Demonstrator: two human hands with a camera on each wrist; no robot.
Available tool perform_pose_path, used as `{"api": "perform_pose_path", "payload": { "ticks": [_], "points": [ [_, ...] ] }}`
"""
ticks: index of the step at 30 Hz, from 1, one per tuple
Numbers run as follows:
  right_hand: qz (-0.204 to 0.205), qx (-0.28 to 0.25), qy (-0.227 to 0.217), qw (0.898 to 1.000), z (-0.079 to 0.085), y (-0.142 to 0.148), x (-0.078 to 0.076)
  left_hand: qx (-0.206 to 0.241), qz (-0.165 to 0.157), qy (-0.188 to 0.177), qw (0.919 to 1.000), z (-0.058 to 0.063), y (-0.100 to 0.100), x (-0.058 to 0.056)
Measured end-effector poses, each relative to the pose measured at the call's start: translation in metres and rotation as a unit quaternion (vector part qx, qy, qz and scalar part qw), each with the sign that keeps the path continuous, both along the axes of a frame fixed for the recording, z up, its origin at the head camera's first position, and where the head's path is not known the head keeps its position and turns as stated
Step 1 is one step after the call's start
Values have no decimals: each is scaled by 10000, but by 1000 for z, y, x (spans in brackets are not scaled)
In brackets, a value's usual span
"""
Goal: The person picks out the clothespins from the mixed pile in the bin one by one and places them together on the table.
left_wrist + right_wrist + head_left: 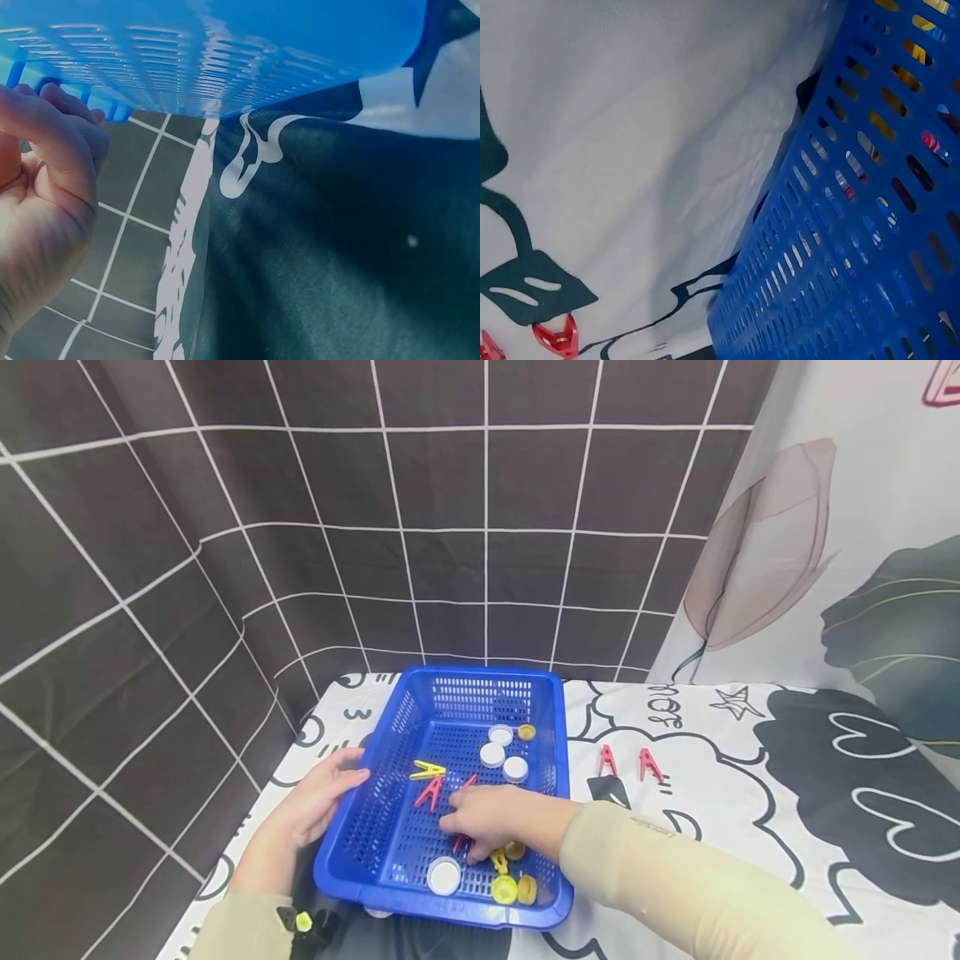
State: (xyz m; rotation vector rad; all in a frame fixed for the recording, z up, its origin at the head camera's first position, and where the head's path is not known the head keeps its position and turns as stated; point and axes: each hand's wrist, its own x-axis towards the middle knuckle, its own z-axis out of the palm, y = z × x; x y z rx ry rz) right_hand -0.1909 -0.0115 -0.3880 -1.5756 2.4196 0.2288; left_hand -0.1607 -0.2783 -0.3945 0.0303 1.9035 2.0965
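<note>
A blue plastic basket (pixel 442 906) with slotted walls stands in front of me. My left hand (pixel 318 797) holds its left rim, with the thumb over the edge. Inside the basket, my right hand (pixel 487 818) reaches down with bent fingers among the clothespins. One red clothespin (pixel 459 843) shows between its fingers and thumb; whether they pinch it I cannot tell. Part of another red piece (pixel 470 781) shows above the hand. A red clothespin (pixel 430 793) and a yellow clothespin (pixel 427 770) lie left of that hand. The right wrist view shows the basket's slotted wall (pixel 840 225), not the hand.
White caps (pixel 492 755) and yellow caps (pixel 527 889) lie in the basket. On the printed cloth (pixel 720 827) to the right are two red clothespins (pixel 607 760). A dark tiled backdrop (pixel 450 560) rises behind the basket.
</note>
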Motion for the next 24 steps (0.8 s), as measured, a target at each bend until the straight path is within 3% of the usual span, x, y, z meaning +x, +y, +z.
{"api": "perform_pose_path", "payload": {
  "ticks": [7,16,24],
  "points": [
    [130,-709,-162,9973,6,1,-8,-18,-28,81,10000,-1,0,0],
    [138,-1813,-531,9819,29,17,-24,21,48,38,10000,-4,0,-2],
    [-426,-2584,-414,9642,60,53,-38,171,-6,62,9998,-5,-1,-1]
  ]
}}
